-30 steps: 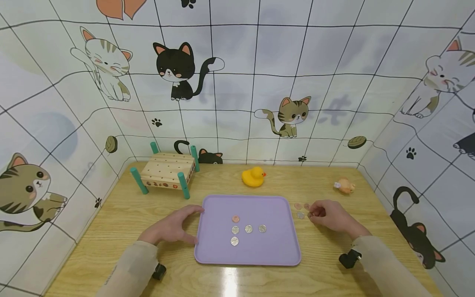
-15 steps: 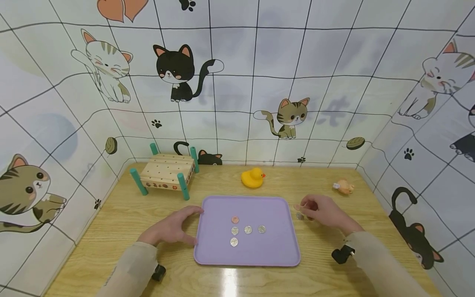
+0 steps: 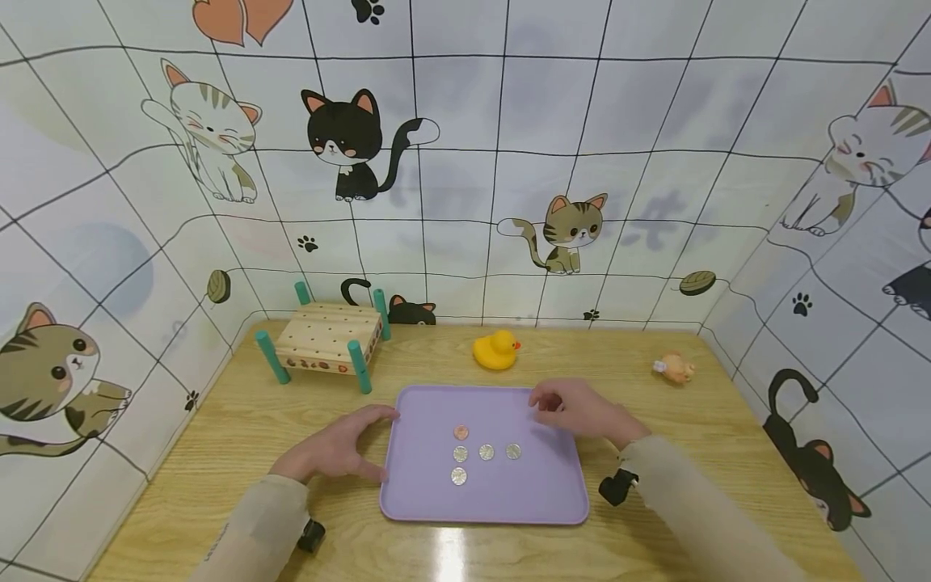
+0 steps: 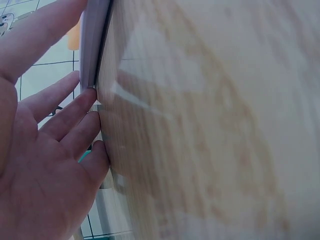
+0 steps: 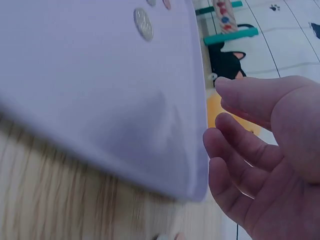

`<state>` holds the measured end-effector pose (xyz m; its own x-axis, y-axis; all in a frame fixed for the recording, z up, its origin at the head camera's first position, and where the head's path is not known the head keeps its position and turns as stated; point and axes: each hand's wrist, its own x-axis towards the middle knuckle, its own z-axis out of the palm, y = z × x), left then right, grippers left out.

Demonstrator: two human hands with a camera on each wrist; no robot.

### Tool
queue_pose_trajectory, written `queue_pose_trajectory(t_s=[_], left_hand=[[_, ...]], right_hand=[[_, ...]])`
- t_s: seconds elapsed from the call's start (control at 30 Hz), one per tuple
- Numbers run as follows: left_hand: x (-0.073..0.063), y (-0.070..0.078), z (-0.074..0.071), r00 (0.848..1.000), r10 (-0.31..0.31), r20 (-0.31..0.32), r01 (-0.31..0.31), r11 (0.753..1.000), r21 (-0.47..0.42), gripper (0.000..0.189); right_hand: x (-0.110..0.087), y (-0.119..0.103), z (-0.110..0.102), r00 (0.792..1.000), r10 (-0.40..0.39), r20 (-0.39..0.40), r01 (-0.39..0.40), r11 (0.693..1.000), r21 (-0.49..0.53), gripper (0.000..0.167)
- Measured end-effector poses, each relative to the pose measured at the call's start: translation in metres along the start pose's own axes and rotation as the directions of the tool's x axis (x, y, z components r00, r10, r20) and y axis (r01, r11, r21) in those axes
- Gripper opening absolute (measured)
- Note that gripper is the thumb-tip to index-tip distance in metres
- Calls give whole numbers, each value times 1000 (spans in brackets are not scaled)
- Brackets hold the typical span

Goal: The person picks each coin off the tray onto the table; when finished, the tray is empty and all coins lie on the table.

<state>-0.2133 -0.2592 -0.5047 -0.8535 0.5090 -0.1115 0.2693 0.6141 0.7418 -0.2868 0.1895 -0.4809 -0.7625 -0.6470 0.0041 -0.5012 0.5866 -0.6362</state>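
A lilac tray [image 3: 422, 501] lies on the wooden table. On it, several silver coins [image 3: 486, 452] and one copper coin [image 3: 461, 432] form rows. My left hand [image 3: 338, 443] spans the tray's left edge, thumb and fingers spread and touching the rim; the left wrist view shows the fingers [image 4: 75, 112] straight beside it. Over the tray's upper right corner is my right hand [image 3: 578, 408], thumb and forefinger pinched together. The coin in that pinch is hidden by the fingertips [image 5: 225, 87]. More loose coins [image 5: 162, 237] lie on the table right of the tray, at the right wrist view's bottom edge.
Behind the tray sits a yellow rubber duck [image 3: 496, 351]. A small wooden bed-like stand with green posts [image 3: 330, 335] is at the back left, and a small orange toy [image 3: 675, 368] at the back right. A cat-print cloth wall [image 3: 451, 178] surrounds the table.
My right hand has lifted from the loose coins right of the tray and moved left over its upper right corner, fingers pinched. The left hand and the coins on the tray stay put.
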Motion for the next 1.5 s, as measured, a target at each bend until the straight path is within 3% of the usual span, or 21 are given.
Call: queue_pose_trajectory(t_s=[0.3, 0.57, 0.77, 1.17, 1.5], left_hand=[[0, 0, 1, 1000, -23, 6, 23, 1000, -17, 96], [0, -3, 1, 999, -32, 8, 32, 999, -16, 97], [1, -5, 2, 1000, -6, 0, 6, 1000, 1, 97], [4, -7, 2, 1000, -5, 2, 5, 1000, 1, 97], [3, -6, 2, 1000, -12, 5, 12, 1000, -7, 96]], right_hand=[[29, -23, 19, 994, -84, 70, 87, 996, -37, 12], [47, -40, 34, 991, -27, 130, 42, 993, -110, 18], [60, -46, 45, 983, -85, 165, 100, 991, -90, 19], [77, -51, 62, 971, -117, 210, 137, 987, -86, 23], [80, -56, 70, 969, -150, 198, 171, 981, -93, 15]])
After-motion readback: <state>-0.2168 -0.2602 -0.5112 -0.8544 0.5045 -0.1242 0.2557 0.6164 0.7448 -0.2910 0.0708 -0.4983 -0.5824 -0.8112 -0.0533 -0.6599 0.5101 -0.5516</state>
